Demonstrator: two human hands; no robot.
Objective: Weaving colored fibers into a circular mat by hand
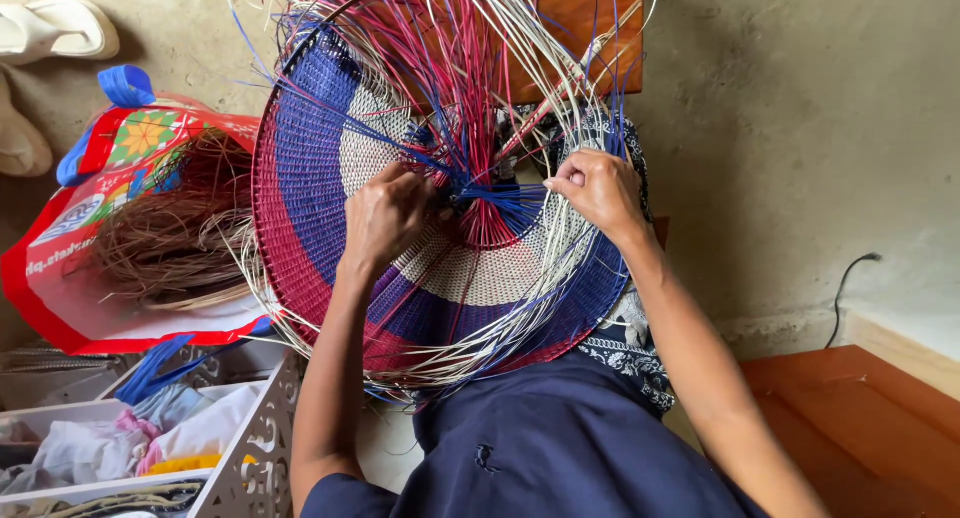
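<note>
One round woven basket panel (330, 178), banded blue, cream and red, stands tilted on the lap at picture centre. One red printed bag (70, 278) of dry fibre lies at nine o'clock. Two hands work it: left hand (385, 218) closed on strands by the hub, right hand (598, 188) pinching pale strands (560, 98) at two o'clock. Best keep tension even, I judge, each strand seated tight.

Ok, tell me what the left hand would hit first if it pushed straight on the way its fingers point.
The left hand points right, toward the weave's centre. It would probably first meet the blue strands bunched at the hub of the woven disc; depth is unclear.
</note>
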